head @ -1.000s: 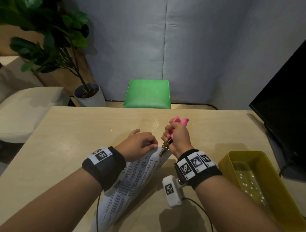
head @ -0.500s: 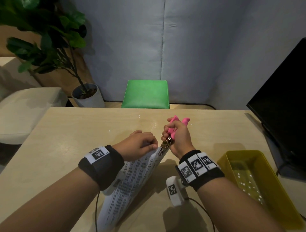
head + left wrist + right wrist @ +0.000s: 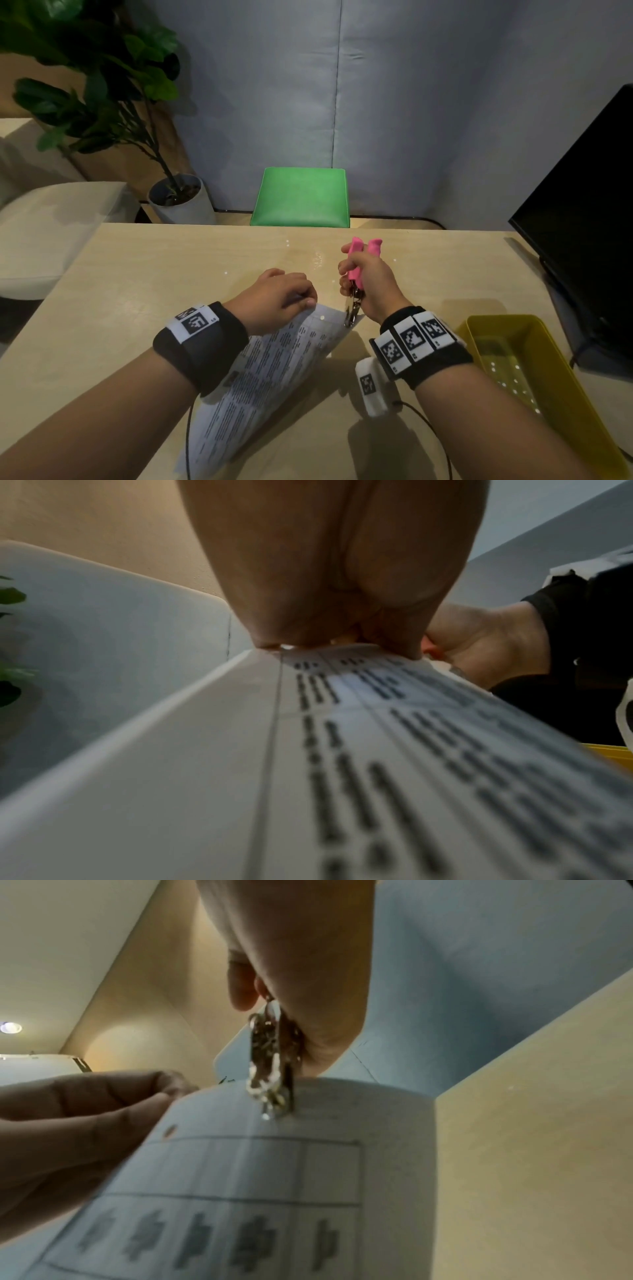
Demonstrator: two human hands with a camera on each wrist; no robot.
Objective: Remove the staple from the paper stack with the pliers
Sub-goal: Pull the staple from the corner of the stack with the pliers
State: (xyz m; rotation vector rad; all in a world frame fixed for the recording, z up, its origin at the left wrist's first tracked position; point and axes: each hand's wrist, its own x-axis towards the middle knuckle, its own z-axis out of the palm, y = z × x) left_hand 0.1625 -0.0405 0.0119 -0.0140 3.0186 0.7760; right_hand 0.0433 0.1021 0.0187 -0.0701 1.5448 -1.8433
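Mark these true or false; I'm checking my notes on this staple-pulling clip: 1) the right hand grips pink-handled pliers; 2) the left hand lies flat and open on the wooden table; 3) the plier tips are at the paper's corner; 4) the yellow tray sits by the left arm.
1) True: the right hand grips the pink-handled metal pliers.
2) False: the left hand pinches the edge of the printed paper stack.
3) True: the metal tips meet the stack's corner.
4) False: the yellow plastic tray sits beside the right arm.
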